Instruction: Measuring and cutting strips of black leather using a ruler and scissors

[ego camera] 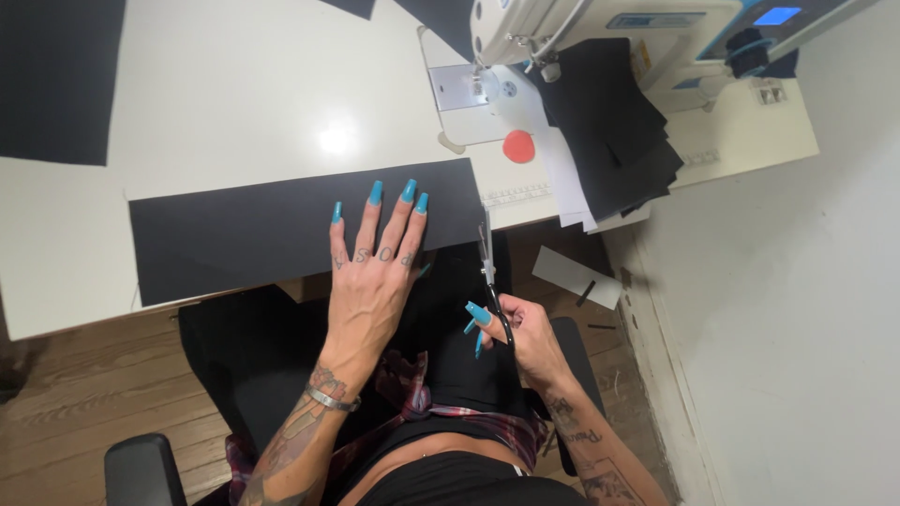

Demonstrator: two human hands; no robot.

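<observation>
My left hand lies flat, fingers spread, on the right part of a long black rectangular sheet at the front edge of the white table. My right hand holds a pair of scissors by the handles. The blades point up at the right end of the black sheet, near the table edge. Both hands have long turquoise nails. A metal bracelet sits on my left wrist.
A white sewing machine stands at the back right, with a stack of black pieces and white sheets under it. A red round disc lies near the needle plate. Another black sheet covers the far left. Paper scraps lie on the wooden floor.
</observation>
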